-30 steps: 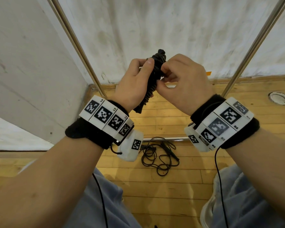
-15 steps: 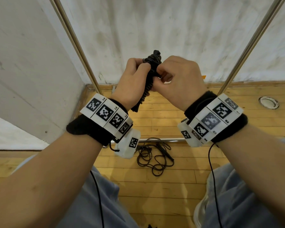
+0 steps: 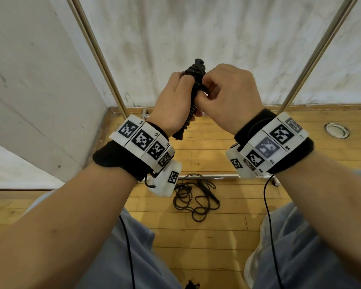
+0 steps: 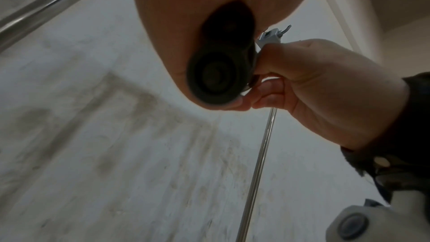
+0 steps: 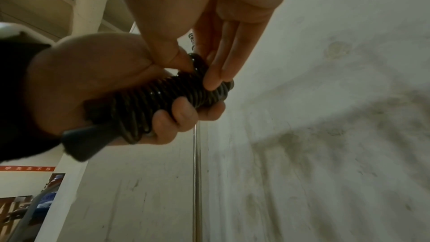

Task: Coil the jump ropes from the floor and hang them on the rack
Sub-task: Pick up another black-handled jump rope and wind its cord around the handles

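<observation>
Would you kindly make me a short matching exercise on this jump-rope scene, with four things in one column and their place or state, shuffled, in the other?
Things:
1. wound jump rope
2. loose jump rope
3. left hand
4. right hand

Places or states:
A. lies in a tangle on the wooden floor
B. cord coiled tightly round its handles, held up before the wall
C. pinches the cord near the top of the bundle
D. wraps round the middle of the bundle

Pairs: 1-B, 2-A, 3-D, 4-C
</observation>
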